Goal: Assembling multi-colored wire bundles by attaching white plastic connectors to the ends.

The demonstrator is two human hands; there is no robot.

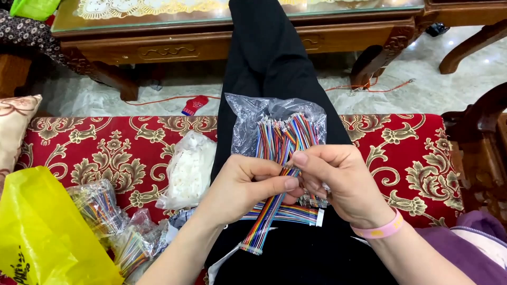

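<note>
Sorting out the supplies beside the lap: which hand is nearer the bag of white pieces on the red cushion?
Left. The left hand sits just right of the bag of white pieces; the right hand is farther right, beyond the ribbon cable both hands hold.

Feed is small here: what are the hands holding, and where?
Both hands, left and right, pinch one rainbow ribbon cable at its upper end; the rest hangs free over the lap.

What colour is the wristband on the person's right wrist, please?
Pink wristband, with faint yellowish marks; head view.
</note>
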